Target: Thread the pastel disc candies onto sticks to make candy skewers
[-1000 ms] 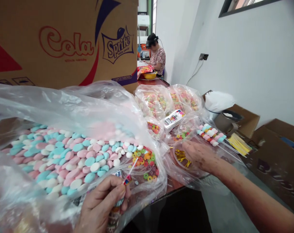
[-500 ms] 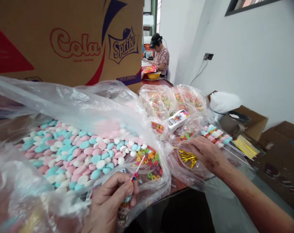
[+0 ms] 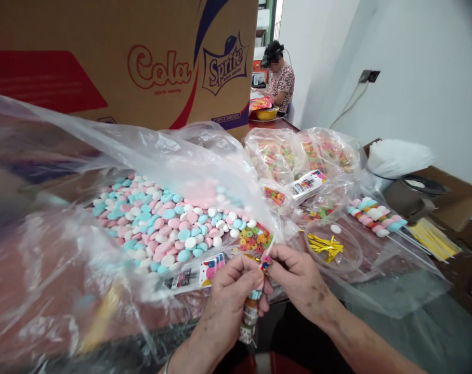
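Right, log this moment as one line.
left hand: holds bagged candy | right hand: fingers at its neck | gold ties: beyond right hand

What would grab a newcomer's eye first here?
Probably the heap of pink, blue and white candies in clear plastic, left of centre. Behind it looms a big cardboard box printed Cola and Sprite. In front, the left hand grips a wrapped candy stick, the right hand at its neck.

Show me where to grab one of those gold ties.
Probably pinch a loose end on the pile's right, coming from above: the gold ties lie jumbled and crossing, some ends fan outward, and the clear round container looks open on top.
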Available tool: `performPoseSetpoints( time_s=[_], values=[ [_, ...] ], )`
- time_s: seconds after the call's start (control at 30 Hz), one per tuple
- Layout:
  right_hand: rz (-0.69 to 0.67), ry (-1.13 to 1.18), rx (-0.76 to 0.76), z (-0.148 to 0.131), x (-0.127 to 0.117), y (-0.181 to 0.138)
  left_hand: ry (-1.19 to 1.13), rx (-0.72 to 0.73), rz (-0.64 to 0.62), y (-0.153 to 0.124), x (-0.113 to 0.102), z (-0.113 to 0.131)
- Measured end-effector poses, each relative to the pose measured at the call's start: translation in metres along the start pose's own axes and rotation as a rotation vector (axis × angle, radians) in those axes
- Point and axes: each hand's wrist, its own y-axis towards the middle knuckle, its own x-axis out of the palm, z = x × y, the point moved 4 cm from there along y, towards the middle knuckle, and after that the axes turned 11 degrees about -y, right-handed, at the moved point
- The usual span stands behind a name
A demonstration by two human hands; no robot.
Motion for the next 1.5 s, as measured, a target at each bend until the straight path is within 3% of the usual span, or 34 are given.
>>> performPoseSetpoints(
  time_s=[0.2,0.33,0.4,0.53,0.67,0.77,0.87,0.93,1.03,1.23,1.4,1.5],
  values=[
    [-0.136,0.273,0.024,0.001,0.010,-0.004,-0.037,0.033,0.092,-0.004,-0.001,-0.004],
    [-0.191,0.331,-0.007,-0.001,0.013,-0.004,-0.038,0.083,0.120,-0.005,-0.003,-0.003],
    [-0.181,0.255,-0.022,-0.002,0.012,-0.005,-0.035,0.104,0.141,-0.004,-0.006,-0.002],
    [0.048,-0.140,-0.106,-0.002,0.002,-0.008,-0.070,0.120,0.152,-0.002,-0.008,-0.002],
    [0.120,-0.262,-0.208,-0.001,0.003,-0.010,-0.075,0.115,0.142,0.000,-0.008,-0.003],
    [0.216,-0.479,-0.415,-0.006,0.003,-0.012,-0.061,0.103,0.149,0.003,-0.010,-0.002],
    [0.336,-0.823,-0.747,-0.014,0.003,-0.017,-0.034,0.069,0.164,0.006,-0.012,0.000],
    [0.341,-0.930,-0.979,-0.019,0.001,-0.019,-0.010,0.008,0.157,0.008,-0.012,0.000],
    [0.194,-0.937,-1.152,-0.024,-0.007,-0.017,0.050,-0.101,0.090,0.009,-0.010,0.000],
    [-0.166,-1.001,-1.225,-0.033,-0.015,-0.016,0.209,-0.349,-0.097,0.011,-0.014,-0.002],
    [-0.420,-0.967,-1.185,-0.040,-0.010,-0.020,0.306,-0.596,-0.281,0.009,-0.017,-0.002],
    [-0.466,-0.998,-1.178,-0.040,-0.005,-0.025,0.344,-0.607,-0.320,0.005,-0.011,0.003]
  ],
)
